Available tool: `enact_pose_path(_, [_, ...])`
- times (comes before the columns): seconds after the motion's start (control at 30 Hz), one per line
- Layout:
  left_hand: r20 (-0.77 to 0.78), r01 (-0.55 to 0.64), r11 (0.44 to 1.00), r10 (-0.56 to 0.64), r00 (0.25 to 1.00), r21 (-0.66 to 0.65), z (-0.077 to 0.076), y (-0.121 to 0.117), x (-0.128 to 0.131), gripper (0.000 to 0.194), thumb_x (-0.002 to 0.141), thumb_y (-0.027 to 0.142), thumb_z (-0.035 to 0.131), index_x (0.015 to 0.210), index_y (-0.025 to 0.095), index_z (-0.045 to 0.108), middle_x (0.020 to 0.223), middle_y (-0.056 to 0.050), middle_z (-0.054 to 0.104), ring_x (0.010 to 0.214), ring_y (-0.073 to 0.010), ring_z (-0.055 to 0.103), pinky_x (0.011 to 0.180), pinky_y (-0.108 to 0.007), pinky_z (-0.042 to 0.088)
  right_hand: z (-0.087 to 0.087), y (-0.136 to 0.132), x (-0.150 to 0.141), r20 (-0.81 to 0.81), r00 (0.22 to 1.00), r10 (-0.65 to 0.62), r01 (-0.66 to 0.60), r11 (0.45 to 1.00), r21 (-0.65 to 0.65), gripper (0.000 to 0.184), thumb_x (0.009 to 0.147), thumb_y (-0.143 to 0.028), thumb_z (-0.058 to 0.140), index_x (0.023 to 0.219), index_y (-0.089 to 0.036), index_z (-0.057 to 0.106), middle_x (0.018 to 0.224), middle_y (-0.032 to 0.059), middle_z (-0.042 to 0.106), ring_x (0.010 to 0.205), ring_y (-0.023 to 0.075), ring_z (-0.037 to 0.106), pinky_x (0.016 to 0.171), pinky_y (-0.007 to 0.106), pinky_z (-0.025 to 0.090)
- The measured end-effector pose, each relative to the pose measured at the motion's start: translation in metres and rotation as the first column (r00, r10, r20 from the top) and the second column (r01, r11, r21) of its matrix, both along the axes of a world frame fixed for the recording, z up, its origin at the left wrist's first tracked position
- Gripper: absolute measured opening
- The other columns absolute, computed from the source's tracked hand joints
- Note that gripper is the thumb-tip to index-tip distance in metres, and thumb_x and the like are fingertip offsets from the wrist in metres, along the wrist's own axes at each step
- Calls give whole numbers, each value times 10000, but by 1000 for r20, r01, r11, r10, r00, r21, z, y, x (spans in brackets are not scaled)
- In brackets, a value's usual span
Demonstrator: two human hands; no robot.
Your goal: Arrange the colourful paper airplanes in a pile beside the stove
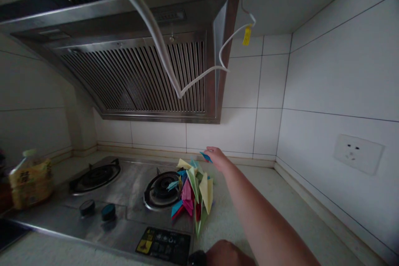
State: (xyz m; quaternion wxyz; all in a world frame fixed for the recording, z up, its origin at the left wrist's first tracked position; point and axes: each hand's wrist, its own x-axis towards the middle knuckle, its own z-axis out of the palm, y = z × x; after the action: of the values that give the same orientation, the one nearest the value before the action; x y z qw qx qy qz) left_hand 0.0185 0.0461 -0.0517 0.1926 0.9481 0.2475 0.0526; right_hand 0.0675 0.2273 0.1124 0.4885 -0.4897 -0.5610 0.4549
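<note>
My right hand reaches forward over the counter, its fingers pinched on a small blue paper plane. Just below and left of it lies a pile of folded paper planes in yellow, green, pink, blue and red, at the right edge of the gas stove. My left hand is at the bottom edge of the view, low over the counter, with a dark watch at the wrist; its fingers are hidden.
A steel range hood hangs above the stove, with a white cable looping across it. A bottle of yellow liquid stands at the far left. White tiled walls meet in a corner; a wall socket is on the right wall.
</note>
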Motion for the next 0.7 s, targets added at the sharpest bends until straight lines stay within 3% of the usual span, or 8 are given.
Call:
enact_pose_path(0.13, [172,99,992,-110,979,73,5,-4,-9,368,898,509,498,1126,267,656,930,16,705,806,-104,656,696,-178,437,0,-1,-9,-76,996,48,-51,998,-39,664,849,-276,500,1464,-117,308,1312,163,512,867,113,630,753,257,545])
enact_pose_path(0.27, [184,91,993,-103,978,70,24,-16,-16,311,875,430,526,1092,245,650,855,10,695,769,-103,650,659,-171,418,-24,-5,8,-74,997,-23,25,999,24,558,941,-286,312,1472,-131,236,1412,134,435,987,80,625,865,223,523])
enact_pose_path(0.33, [196,88,994,-98,976,59,31,-22,-17,277,875,397,523,1057,235,654,845,5,691,745,-100,643,638,-173,407,-49,-6,26,50,993,-110,109,994,24,522,925,-233,282,1431,-111,329,1353,137,495,1018,107,617,895,252,509])
enact_pose_path(0.4, [218,92,995,-100,971,45,36,-25,-17,265,881,382,518,1059,242,655,851,8,689,740,-98,640,634,-176,405,-78,-7,42,237,954,-181,176,983,41,464,874,-195,384,1306,-81,509,1286,153,544,1115,175,576,1007,318,442])
enact_pose_path(0.5, [223,103,993,-114,968,62,38,-27,-16,258,882,412,524,1009,232,657,848,5,687,749,-115,648,629,-201,404,-115,-8,55,455,871,-185,159,983,94,460,787,-145,521,1238,-128,610,1280,117,562,1219,207,507,1106,327,325])
enact_pose_path(0.6, [208,89,992,-106,972,89,36,-25,-16,272,899,422,500,973,211,655,849,-10,688,751,-128,651,617,-222,402,-132,-8,53,562,814,-148,99,988,117,458,777,-226,601,1233,-232,636,1243,68,592,1170,182,537,1056,291,358])
enact_pose_path(0.7, [174,110,990,-124,977,87,29,-19,-15,316,909,445,476,955,186,651,827,-29,684,721,-130,645,574,-220,387,-136,-5,48,622,768,-153,84,987,139,371,768,-310,633,1132,-265,687,1162,55,628,1097,180,566,988,284,391])
